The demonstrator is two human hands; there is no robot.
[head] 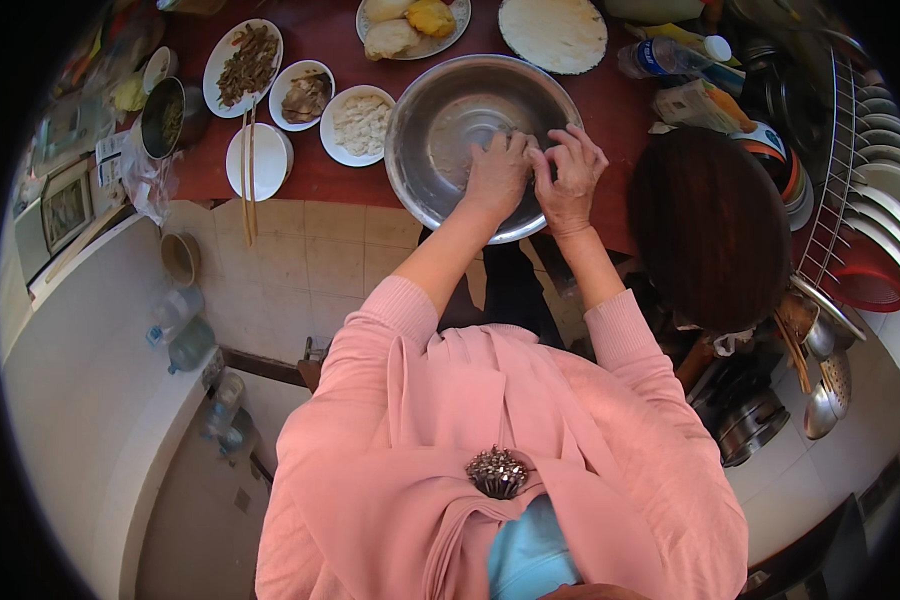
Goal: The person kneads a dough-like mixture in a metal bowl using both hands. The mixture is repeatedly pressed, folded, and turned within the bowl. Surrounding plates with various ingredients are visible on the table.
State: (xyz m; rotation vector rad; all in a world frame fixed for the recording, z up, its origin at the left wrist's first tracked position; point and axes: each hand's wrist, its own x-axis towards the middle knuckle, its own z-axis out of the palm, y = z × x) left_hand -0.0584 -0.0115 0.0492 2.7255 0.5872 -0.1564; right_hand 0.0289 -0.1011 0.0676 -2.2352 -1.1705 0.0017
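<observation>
A large stainless steel bowl [435,180] stands at the near edge of a red-covered table, with smears of residue on its inner wall. My left hand [501,169] reaches into it, fingers bent, fingertips beside those of my other hand. Over the bowl's right side, my right hand [570,176] has its thumb and index finger drawn together near the left fingertips, the other fingers raised and apart. Pale residue clings to the fingers. Whether a small piece lies between the fingertips cannot be seen. Left of the bowl sits a white bowl of white, lumpy food [360,126].
Chopsticks [253,180] lie across an empty white bowl [270,161], overhanging the table edge. Behind stand a plate of buns [390,39] and a round, flour-pale disc [553,34]. To the right are a plastic bottle [664,57], a dark round board [709,225] and a dish rack [832,165].
</observation>
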